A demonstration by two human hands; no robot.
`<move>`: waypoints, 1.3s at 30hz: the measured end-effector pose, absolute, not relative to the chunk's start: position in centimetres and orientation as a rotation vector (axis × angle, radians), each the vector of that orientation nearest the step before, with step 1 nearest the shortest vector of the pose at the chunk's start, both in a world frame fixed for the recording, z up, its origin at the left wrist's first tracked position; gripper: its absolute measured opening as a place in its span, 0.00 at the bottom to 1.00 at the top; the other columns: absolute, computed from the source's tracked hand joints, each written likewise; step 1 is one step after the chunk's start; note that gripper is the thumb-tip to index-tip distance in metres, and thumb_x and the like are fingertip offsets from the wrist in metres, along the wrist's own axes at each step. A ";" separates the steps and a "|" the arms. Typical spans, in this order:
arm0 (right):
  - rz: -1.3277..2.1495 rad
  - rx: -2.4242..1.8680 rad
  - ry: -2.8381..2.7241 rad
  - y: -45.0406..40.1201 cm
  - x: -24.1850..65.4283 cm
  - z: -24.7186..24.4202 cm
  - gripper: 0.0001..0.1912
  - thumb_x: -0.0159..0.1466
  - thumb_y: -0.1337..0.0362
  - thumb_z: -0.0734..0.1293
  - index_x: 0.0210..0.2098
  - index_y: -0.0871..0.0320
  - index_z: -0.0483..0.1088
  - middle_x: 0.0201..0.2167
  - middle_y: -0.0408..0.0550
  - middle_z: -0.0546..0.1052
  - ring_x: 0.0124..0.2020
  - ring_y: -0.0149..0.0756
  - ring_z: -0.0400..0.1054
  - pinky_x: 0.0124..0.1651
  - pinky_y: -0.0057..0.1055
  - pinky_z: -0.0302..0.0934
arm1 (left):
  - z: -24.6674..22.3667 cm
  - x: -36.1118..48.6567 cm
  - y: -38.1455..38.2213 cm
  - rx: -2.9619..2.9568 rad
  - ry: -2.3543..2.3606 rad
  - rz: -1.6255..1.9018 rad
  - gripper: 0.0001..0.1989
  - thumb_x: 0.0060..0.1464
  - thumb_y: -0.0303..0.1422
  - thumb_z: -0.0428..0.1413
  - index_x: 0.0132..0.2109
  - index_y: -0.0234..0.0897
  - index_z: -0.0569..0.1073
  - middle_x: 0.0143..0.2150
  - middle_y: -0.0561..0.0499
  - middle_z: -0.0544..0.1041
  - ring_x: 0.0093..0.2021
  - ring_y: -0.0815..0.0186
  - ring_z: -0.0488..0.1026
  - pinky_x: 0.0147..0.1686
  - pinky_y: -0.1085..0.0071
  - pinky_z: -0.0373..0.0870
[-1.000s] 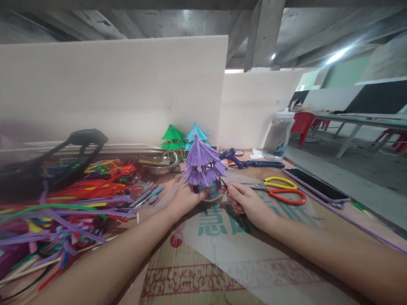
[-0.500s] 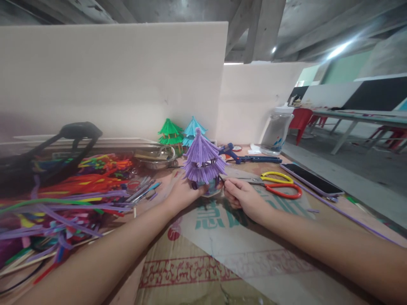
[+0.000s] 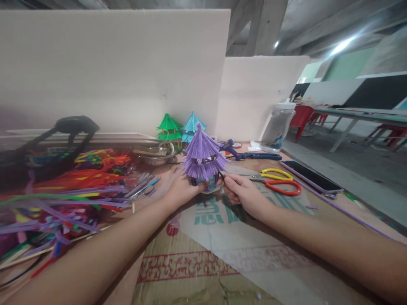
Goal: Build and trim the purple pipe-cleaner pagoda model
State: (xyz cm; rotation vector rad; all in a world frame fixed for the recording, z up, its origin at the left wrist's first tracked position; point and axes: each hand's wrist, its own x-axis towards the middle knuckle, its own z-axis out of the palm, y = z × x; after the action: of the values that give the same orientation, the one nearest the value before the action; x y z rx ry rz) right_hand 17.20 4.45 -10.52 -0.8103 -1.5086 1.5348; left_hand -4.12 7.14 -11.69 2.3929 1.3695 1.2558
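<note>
A small two-tiered pavilion model [image 3: 203,154] with purple pipe-cleaner roofs stands upright in the middle. My left hand [image 3: 184,190] is closed around its base from the left, the fingers partly hidden behind it. On the other side, my right hand [image 3: 240,190] pinches a thin dark piece [image 3: 221,173], its tip at the model's lower right edge; its kind is too small to tell. Scissors [image 3: 281,182] with one yellow and one red handle lie just beyond my right hand. Behind the model are a green pavilion model [image 3: 169,127] and a light blue one [image 3: 192,127].
Many coloured pipe cleaners [image 3: 70,182] are heaped at the left, near a metal bowl [image 3: 155,156]. A blue glue gun [image 3: 233,149], a clear bottle [image 3: 278,127] and a phone [image 3: 310,176] lie or stand right. White boards [image 3: 111,72] close off the back.
The view has shifted slightly, so the table things sit a little higher in it. Both hands keep their hold beside the purple model, with hardly any movement.
</note>
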 end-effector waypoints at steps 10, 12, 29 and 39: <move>1.529 -0.810 -1.512 4.5 17.2 -10.5 0.23 0.58 0.44 0.69 0.34 0.59 0.66 0.16 0.31 0.53 0.16 0.21 0.41 0.19 0.24 0.34 | -11.9 -4.2 7.2 2.358 1.392 1.222 0.20 0.56 0.42 0.56 0.52 0.37 0.74 0.54 0.45 0.78 0.56 0.54 0.72 0.57 0.58 0.68; 1.524 -0.808 -1.513 4.4 17.2 -10.5 0.23 0.58 0.44 0.69 0.34 0.59 0.66 0.17 0.31 0.53 0.16 0.21 0.41 0.19 0.24 0.34 | -12.0 -4.2 7.3 2.352 1.377 1.231 0.21 0.56 0.43 0.56 0.52 0.37 0.74 0.55 0.45 0.77 0.56 0.54 0.72 0.57 0.58 0.67; 1.526 -0.814 -1.512 4.5 17.3 -10.6 0.23 0.58 0.44 0.69 0.34 0.58 0.66 0.16 0.31 0.53 0.16 0.21 0.41 0.19 0.24 0.34 | -11.7 -4.1 7.1 2.347 1.355 1.257 0.20 0.55 0.40 0.57 0.52 0.37 0.74 0.53 0.46 0.78 0.55 0.55 0.72 0.58 0.59 0.67; 1.504 -0.816 -1.541 4.3 17.2 -10.4 0.22 0.59 0.44 0.68 0.35 0.58 0.66 0.17 0.32 0.54 0.16 0.22 0.42 0.19 0.24 0.35 | -11.6 -4.0 7.0 2.302 1.377 1.235 0.18 0.53 0.39 0.58 0.50 0.36 0.75 0.51 0.45 0.79 0.53 0.54 0.73 0.56 0.58 0.69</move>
State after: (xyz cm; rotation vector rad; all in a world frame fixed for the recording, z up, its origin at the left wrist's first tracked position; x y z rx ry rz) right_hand 17.23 4.30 -10.38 -0.8162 -1.5415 1.5044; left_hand -3.97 7.02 -11.60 2.3020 1.3766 1.2346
